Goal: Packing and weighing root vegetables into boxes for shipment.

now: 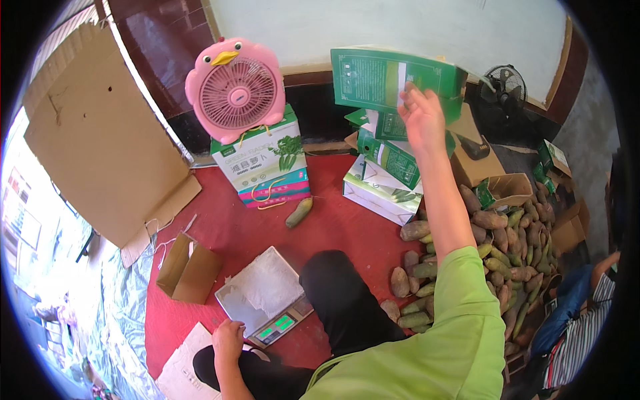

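Observation:
My right hand is stretched far forward in front of a green carton on top of a stack of cartons. Its fingers are slightly blurred and a little apart; I see nothing held. Beside the near edge of a digital scale is my left hand, low by my dark-trousered leg, its fingers curled together with nothing visible in them. The scale has a pale, worn plate and a lit green display. Under the top carton lie more green cartons and a white-and-green one.
Many soil-dusted green radishes lie heaped at the right. One radish lies near a carton bearing a pink fan. A small brown box sits left of the scale. Another person's striped sleeve shows at far right.

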### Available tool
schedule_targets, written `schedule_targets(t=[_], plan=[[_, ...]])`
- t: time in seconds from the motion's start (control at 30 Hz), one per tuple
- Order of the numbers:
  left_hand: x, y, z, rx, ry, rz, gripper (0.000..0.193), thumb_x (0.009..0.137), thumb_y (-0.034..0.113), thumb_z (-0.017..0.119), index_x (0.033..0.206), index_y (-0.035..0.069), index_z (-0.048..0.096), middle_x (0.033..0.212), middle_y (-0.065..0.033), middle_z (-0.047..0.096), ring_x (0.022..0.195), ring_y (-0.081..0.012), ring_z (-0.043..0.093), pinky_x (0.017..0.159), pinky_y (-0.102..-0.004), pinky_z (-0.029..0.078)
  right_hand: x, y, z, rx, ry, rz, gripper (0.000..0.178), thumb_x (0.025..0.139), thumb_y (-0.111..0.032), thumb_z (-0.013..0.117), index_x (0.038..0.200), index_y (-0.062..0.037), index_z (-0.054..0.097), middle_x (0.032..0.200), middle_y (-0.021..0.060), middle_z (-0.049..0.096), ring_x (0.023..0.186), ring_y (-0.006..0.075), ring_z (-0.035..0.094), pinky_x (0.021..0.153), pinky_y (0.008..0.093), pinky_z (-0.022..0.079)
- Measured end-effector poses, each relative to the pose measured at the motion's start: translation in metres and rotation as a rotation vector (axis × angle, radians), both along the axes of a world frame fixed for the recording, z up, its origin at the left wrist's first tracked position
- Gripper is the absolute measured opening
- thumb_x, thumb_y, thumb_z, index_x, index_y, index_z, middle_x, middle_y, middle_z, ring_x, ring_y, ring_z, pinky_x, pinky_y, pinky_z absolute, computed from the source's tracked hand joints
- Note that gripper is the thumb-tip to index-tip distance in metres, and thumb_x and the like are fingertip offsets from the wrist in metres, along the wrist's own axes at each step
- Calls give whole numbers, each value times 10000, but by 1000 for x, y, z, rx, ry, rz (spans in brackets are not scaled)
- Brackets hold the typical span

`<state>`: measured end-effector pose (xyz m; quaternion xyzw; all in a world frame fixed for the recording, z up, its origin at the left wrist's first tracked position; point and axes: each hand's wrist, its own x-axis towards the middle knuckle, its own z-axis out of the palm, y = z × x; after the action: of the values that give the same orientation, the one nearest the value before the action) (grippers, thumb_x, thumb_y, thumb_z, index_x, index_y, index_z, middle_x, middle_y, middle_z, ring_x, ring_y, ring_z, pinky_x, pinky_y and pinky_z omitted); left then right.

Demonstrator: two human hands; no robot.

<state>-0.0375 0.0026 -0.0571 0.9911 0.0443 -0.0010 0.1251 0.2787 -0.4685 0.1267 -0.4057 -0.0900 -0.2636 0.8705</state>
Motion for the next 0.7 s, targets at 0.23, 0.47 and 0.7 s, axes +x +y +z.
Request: schedule_targets(t=[0.23, 0.47, 0.7], plan=[[-4, 4, 5, -66, -52, 16, 105, 782, 151, 667, 838, 73, 708, 785, -131, 615, 770, -331, 620, 682, -430, 493, -84, 57, 43, -257, -58, 170, 554, 867, -93, 593, 1297, 61, 278, 1165, 181, 582, 1047, 212, 584, 775, 282, 430], [-8, 8, 9, -86, -135, 44, 101, 794, 165, 663, 850, 93, 707, 798, -106, 611, 764, -316, 618, 682, -425, 489, -91, 139, 13, -429, 78, 615, 513, 835, -113, 643, 1234, 33, 355, 991, 132, 650, 931, 191, 634, 760, 290, 452], [-14, 16, 14, -164, -329, 183, 161, 792, 112, 651, 946, 69, 672, 867, -115, 608, 854, -316, 597, 737, -410, 470, -93, 236, -86, -677, 265, 1051, 347, 792, -23, 634, 1093, -6, 462, 853, 79, 648, 802, 156, 637, 733, 262, 463]])
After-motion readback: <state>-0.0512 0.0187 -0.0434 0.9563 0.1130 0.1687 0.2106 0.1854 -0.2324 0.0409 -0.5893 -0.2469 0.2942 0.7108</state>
